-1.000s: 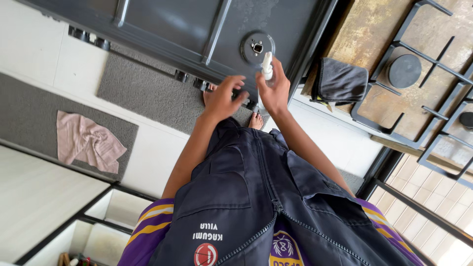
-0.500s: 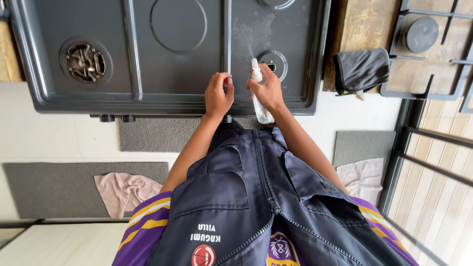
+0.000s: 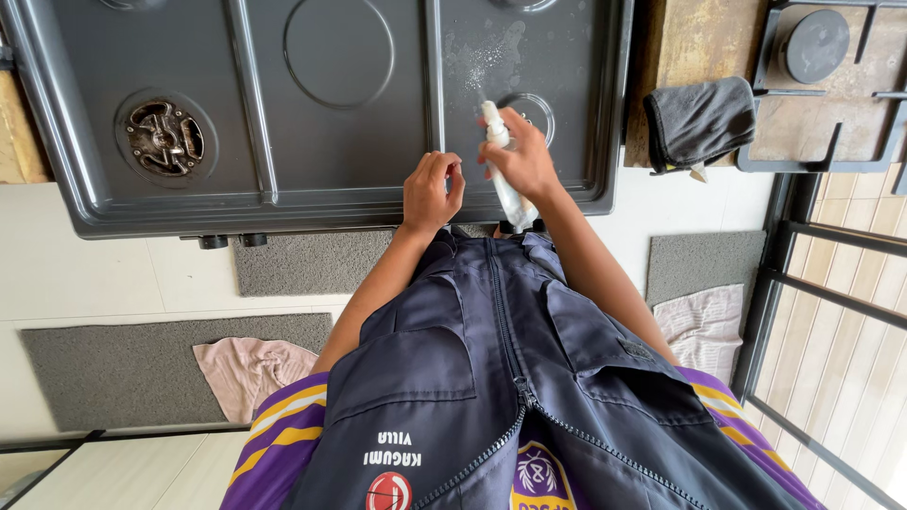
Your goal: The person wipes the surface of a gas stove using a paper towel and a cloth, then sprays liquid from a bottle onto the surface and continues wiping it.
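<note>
My right hand (image 3: pixel 521 159) grips a small white spray bottle (image 3: pixel 504 185), its nozzle pointed at the dark grey stove top (image 3: pixel 331 113). A patch of white spray droplets (image 3: pixel 487 59) lies on the stove surface just beyond the nozzle, beside a round burner seat (image 3: pixel 531 109). My left hand (image 3: pixel 431 191) hovers over the stove's near edge with fingers curled loosely and nothing in it. One burner (image 3: pixel 163 138) with its metal core sits at the stove's left. My dark blue vest fills the lower middle of the view.
A folded dark grey cloth (image 3: pixel 699 121) lies on a worn wooden surface right of the stove. Black pan-support grates and a burner cap (image 3: pixel 814 43) rest further right. Grey mats (image 3: pixel 123 364), a pink rag (image 3: pixel 250 370) and another pale rag (image 3: pixel 704 326) lie on the floor.
The view has shifted so the stove sits squarely ahead. My right hand has raised the spray bottle further over the stove, and white droplets now show on the surface.
</note>
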